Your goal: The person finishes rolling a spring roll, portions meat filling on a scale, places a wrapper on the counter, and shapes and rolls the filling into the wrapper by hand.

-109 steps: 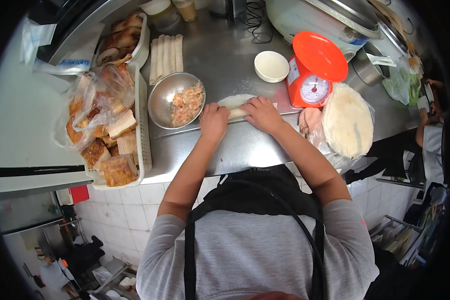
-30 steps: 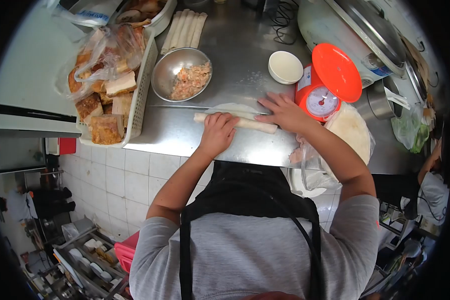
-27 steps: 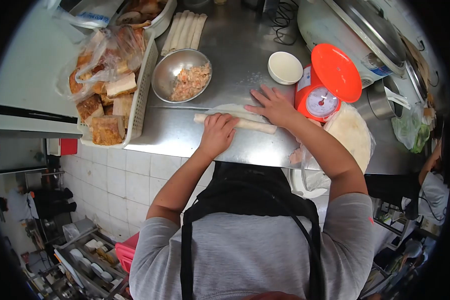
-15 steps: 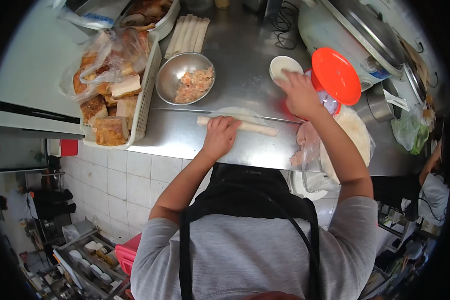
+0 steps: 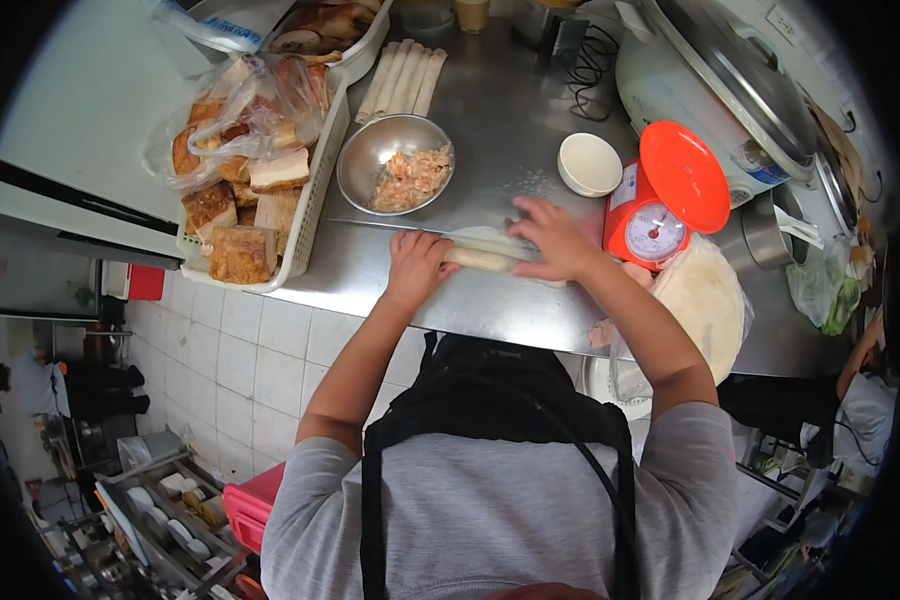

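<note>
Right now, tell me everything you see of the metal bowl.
The metal bowl is round, shiny like steel. Pinkish chopped mixture lies toward its right side, leaving the left bare. It stands upright on the table, right of the crate, near the pale rolls; neither the left hand nor the right hand touches it.

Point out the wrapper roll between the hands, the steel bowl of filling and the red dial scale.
Wrapper roll (image 5: 487, 260): head view, middle of its exposed length.
Steel bowl (image 5: 363, 163): head view, bare inner wall.
Red dial scale (image 5: 656, 233): head view, dial face.
</note>
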{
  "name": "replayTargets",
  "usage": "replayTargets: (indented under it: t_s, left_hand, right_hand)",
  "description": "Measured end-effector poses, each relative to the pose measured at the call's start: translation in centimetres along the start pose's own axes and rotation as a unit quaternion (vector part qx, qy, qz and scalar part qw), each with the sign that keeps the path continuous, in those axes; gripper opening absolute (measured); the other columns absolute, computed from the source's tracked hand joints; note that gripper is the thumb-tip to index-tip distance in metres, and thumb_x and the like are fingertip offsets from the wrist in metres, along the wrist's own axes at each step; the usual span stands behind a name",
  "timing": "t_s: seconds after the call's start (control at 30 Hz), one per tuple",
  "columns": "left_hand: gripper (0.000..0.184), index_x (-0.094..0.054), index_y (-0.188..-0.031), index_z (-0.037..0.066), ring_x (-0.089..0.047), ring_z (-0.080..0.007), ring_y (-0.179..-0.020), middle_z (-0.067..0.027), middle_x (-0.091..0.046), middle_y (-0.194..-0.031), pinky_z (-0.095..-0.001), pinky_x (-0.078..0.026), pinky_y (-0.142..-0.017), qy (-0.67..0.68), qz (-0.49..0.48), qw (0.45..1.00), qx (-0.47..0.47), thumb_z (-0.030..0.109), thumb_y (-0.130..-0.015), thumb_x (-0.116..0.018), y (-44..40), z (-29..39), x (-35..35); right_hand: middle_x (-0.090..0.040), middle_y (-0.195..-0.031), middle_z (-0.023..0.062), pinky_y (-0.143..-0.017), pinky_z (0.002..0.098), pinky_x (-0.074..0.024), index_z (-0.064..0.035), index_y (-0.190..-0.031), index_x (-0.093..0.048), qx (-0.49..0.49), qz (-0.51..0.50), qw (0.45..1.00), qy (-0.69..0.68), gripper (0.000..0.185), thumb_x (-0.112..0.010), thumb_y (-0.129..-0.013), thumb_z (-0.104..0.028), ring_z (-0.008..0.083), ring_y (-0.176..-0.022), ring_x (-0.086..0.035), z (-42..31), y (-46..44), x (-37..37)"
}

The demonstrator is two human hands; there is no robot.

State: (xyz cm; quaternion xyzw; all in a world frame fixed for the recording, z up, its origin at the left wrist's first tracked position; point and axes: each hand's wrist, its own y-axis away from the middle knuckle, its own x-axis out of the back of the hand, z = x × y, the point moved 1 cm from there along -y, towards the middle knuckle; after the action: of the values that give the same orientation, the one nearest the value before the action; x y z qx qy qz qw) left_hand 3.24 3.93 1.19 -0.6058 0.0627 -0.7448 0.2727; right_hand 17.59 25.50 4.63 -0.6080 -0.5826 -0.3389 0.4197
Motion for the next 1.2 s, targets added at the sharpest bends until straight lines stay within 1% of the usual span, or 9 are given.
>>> replayTargets:
  t_s: [0.07, 0.27, 0.6, 0.77, 0.83, 0.93, 1.03, 1.13, 1.2]
  left_hand:
    - [0.037, -0.062, -0.090, 0.015, -0.049, -0.0198, -0.093, 0.0002, -0.056, -0.092, -0.0428, -0.030, -0.089, 0.001, -0.004, 1.000, 0.004, 0.028, -0.057, -0.073, -0.1, -0.1, 0.0]
    - [0.035, -0.063, -0.088, 0.015, -0.050, -0.0191, -0.092, 0.0010, -0.055, -0.090, -0.0408, -0.031, -0.087, 0.023, 0.032, 0.999, 0.008, 0.027, -0.056, -0.074, 0.3, -0.3, -0.6]
    - [0.036, -0.063, -0.090, 0.016, -0.047, -0.0198, -0.094, 0.0008, -0.054, -0.091, -0.0397, -0.031, -0.085, 0.047, 0.041, 0.998, 0.011, 0.025, -0.057, -0.074, 0.4, -0.4, -0.4]
    - [0.038, -0.063, -0.093, 0.016, -0.045, -0.0210, -0.097, -0.0019, -0.052, -0.097, -0.0394, -0.030, -0.085, 0.056, 0.025, 0.997, 0.041, 0.025, -0.058, -0.074, 0.4, -0.4, 0.0]
    - [0.041, -0.061, -0.097, 0.015, -0.045, -0.0230, -0.098, -0.0036, -0.052, -0.099, -0.0395, -0.030, -0.086, 0.054, 0.015, 0.997, 0.047, 0.025, -0.060, -0.073, 0.7, -0.5, 0.1]
    - [0.043, -0.058, -0.101, 0.013, -0.045, -0.0264, -0.099, -0.0055, -0.053, -0.100, -0.0402, -0.030, -0.087, 0.047, 0.015, 0.997, 0.061, 0.025, -0.062, -0.072, 1.0, -1.1, 0.3]
    - [0.042, -0.056, -0.099, 0.012, -0.045, -0.0274, -0.101, -0.0053, -0.053, -0.099, -0.0408, -0.029, -0.087, 0.046, 0.029, 0.996, 0.074, 0.025, -0.063, -0.072, 1.5, -2.2, 0.7]
    - [0.039, -0.056, -0.096, 0.012, -0.045, -0.0274, -0.101, -0.0049, -0.054, -0.098, -0.0412, -0.029, -0.087, 0.046, 0.043, 0.996, 0.065, 0.024, -0.062, -0.073, 1.8, -2.9, 0.8]
    - [0.039, -0.056, -0.096, 0.012, -0.045, -0.0273, -0.101, -0.0047, -0.054, -0.098, -0.0413, -0.029, -0.087, 0.050, 0.043, 0.996, 0.066, 0.023, -0.062, -0.073, 1.9, -3.1, 0.8]
  right_hand:
    - [-0.026, -0.138, 0.0197, -0.099, 0.0515, -0.0221, -0.0171, -0.118, -0.052, 0.041, -0.049, 0.997, 0.038, 0.065, -0.062, -0.066, -0.054, 0.0410, -0.125, -0.024, -0.1, -0.7, -1.8]
    - [-0.018, -0.142, 0.0188, -0.100, 0.0556, -0.0163, -0.0266, -0.130, -0.041, 0.015, -0.133, 0.984, 0.120, 0.074, -0.053, -0.068, -0.065, 0.0430, -0.129, -0.015, 1.6, 1.1, -0.2]
    - [-0.013, -0.144, 0.0181, -0.104, 0.0544, -0.0089, -0.0266, -0.132, -0.039, -0.005, -0.130, 0.985, 0.110, 0.077, -0.049, -0.068, -0.069, 0.0421, -0.131, -0.009, -0.6, -2.6, -2.6]
    - [-0.017, -0.142, 0.0195, -0.104, 0.0541, -0.0105, -0.0189, -0.127, -0.045, -0.044, -0.137, 0.979, 0.147, 0.073, -0.053, -0.069, -0.063, 0.0397, -0.131, -0.013, 0.4, 0.7, 3.1]
    - [-0.023, -0.139, 0.0195, -0.103, 0.0546, -0.0135, -0.0110, -0.121, -0.050, -0.119, 0.015, 0.980, 0.159, 0.070, -0.056, -0.070, -0.059, 0.0387, -0.129, -0.019, 2.5, 0.4, 4.8]
    - [-0.029, -0.135, 0.0204, -0.101, 0.0527, -0.0184, -0.0065, -0.117, -0.052, -0.295, 0.035, 0.912, 0.283, 0.066, -0.055, -0.072, -0.055, 0.0387, -0.124, -0.025, 4.5, -0.6, 5.4]
    - [-0.033, -0.132, 0.0214, -0.099, 0.0503, -0.0223, -0.0071, -0.110, -0.055, -0.319, 0.062, 0.910, 0.257, 0.056, -0.058, -0.073, -0.049, 0.0387, -0.122, -0.028, 4.7, -1.0, 5.3]
    - [-0.037, -0.128, 0.0205, -0.098, 0.0485, -0.0244, -0.0071, -0.102, -0.056, -0.131, 0.171, 0.966, 0.142, 0.047, -0.060, -0.073, -0.044, 0.0387, -0.122, -0.029, 2.0, -1.5, 4.5]
    - [-0.039, -0.126, 0.0167, -0.097, 0.0490, -0.0264, -0.0086, -0.098, -0.056, -0.029, 0.100, 0.995, 0.008, 0.046, -0.064, -0.069, -0.043, 0.0388, -0.121, -0.030, -0.1, -3.0, 2.0]
